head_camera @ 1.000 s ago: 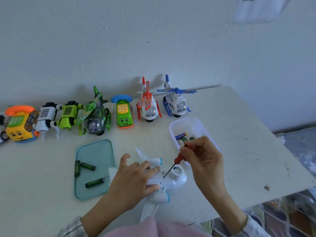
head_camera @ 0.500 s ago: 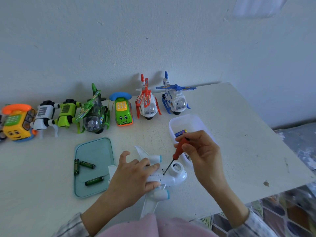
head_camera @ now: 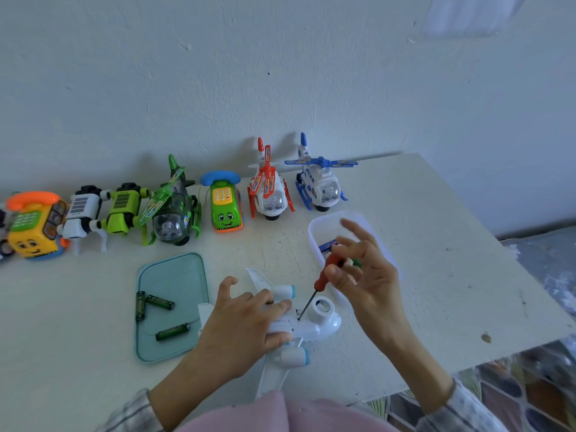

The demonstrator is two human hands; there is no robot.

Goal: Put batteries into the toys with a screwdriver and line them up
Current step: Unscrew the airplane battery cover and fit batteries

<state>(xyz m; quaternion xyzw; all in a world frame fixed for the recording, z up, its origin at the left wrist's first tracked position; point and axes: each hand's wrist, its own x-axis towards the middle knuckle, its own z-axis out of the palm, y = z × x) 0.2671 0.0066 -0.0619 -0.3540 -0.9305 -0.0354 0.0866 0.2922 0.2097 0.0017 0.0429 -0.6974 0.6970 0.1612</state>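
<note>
Tabletop (head_camera: 436,275): left hand (head_camera: 246,328) hiding toy plane's (head_camera: 311,325) fuselage

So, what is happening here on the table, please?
A person is fitting batteries into toys. The left hand holds a white toy plane down on the table, and the right hand pinches a red screwdriver with its tip on the plane's body. Three green batteries lie on a teal tray. Seven other toys, from the yellow phone to the blue helicopter, stand in a row along the wall.
</note>
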